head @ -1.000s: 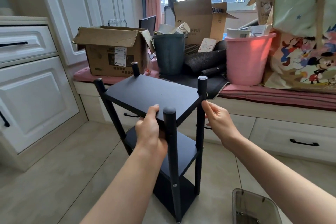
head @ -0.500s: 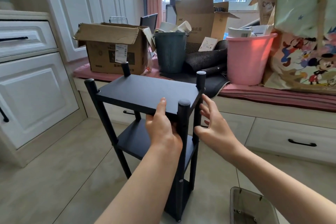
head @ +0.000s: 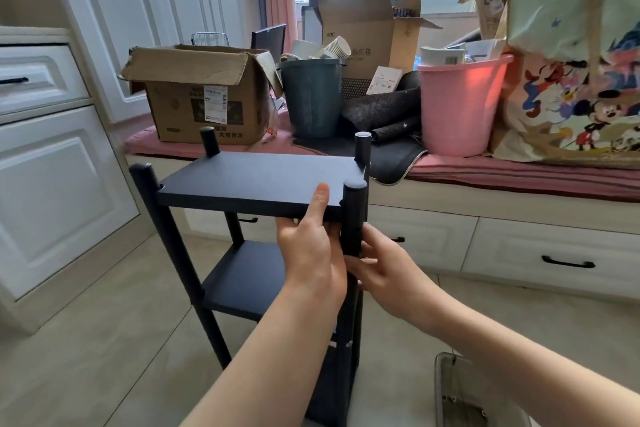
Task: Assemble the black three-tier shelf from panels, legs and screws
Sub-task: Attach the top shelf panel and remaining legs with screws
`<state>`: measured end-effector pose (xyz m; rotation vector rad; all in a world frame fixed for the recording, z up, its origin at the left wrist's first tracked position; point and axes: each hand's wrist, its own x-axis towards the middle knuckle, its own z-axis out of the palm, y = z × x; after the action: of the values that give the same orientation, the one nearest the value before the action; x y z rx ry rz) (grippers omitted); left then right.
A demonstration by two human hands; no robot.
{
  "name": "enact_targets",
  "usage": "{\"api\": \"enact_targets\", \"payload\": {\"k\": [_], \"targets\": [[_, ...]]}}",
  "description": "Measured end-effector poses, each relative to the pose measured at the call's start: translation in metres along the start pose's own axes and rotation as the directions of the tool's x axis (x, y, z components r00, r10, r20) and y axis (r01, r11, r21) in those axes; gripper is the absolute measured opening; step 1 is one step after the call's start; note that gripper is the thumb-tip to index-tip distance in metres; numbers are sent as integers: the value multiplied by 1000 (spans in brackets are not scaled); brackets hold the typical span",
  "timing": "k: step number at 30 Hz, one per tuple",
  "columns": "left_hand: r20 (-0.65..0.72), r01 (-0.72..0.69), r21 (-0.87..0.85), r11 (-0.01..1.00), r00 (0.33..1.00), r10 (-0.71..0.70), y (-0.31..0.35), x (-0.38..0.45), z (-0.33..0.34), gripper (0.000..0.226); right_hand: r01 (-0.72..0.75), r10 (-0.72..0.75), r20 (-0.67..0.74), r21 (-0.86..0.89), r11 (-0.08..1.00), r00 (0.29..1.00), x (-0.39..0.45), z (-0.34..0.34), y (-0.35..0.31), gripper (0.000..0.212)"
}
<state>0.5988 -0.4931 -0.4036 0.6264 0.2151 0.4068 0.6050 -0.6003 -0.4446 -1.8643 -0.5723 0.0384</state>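
The black three-tier shelf stands upright on the tiled floor in front of me, its legs capped with round tops. My left hand grips the near edge of the top panel, thumb lying on the panel, fingers hidden below. Just right of it runs the near right leg. My right hand holds that leg below the top panel, fingers wrapped round it. The middle panel shows underneath; my arms mostly hide the bottom tier.
A window bench with drawers runs behind the shelf, loaded with a cardboard box, a dark bin, a pink bucket and a cartoon bag. White cabinets stand left. A clear tray lies at the floor's lower right.
The shelf has turned so its long edge now faces me. My right hand has come in from beside the far right leg and closed round the near right leg.
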Motion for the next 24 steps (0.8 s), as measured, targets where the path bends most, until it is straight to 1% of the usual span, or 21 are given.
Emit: {"api": "enact_targets", "payload": {"k": [3,6,9,10,13,15,16,17,18,19,20,21,22,23,24], "targets": [[16,-5,77,997,1000,4,-1,-2,-1,35,-17,16,33,27,999,999,-2,-6,0,35],[4,-2,126,992,1000,2,-4,-6,-1,34,-35,34,38,37,999,999,-3,-11,1,34],[-13,21,227,974,1000,-18,-4,-9,-2,14,-62,63,-10,54,997,998,-1,-16,5,27],[-7,33,263,964,999,-33,-3,-11,-2,11,-65,66,-30,56,996,997,0,-17,7,24],[49,48,418,907,996,-75,4,-11,-7,14,-58,60,-59,35,998,996,2,-18,10,19],[121,35,554,832,985,-122,12,-12,-9,21,-51,51,-67,9,999,996,3,-16,11,17],[161,-7,633,774,979,-122,16,-13,-10,24,-46,46,-72,0,999,996,4,-15,12,15],[215,-111,720,685,974,-68,20,-14,-13,25,-42,42,-76,-6,999,996,4,-14,12,15],[300,-271,792,548,953,37,24,-13,-15,25,-39,38,-82,-8,999,996,5,-14,13,14],[417,-448,813,372,894,166,27,-12,-18,24,-37,35,-89,-12,999,995,5,-13,14,12],[538,-595,778,202,797,276,29,-11,-20,21,-34,32,-98,-16,999,995,5,-13,14,11],[640,-697,715,59,686,345,33,-11,-20,15,-33,31,-107,-17,999,994,5,-13,15,9],[720,-760,648,-50,591,363,35,-9,-20,5,-32,30,-113,-14,999,993,6,-12,15,8],[773,-786,601,-143,527,353,36,-7,-20,9,-32,31,-118,-10,999,993,6,-12,15,8],[813,-793,568,-221,497,304,35,-4,-21,21,-34,33,-121,-8,999,992,6,-12,15,10]]}}
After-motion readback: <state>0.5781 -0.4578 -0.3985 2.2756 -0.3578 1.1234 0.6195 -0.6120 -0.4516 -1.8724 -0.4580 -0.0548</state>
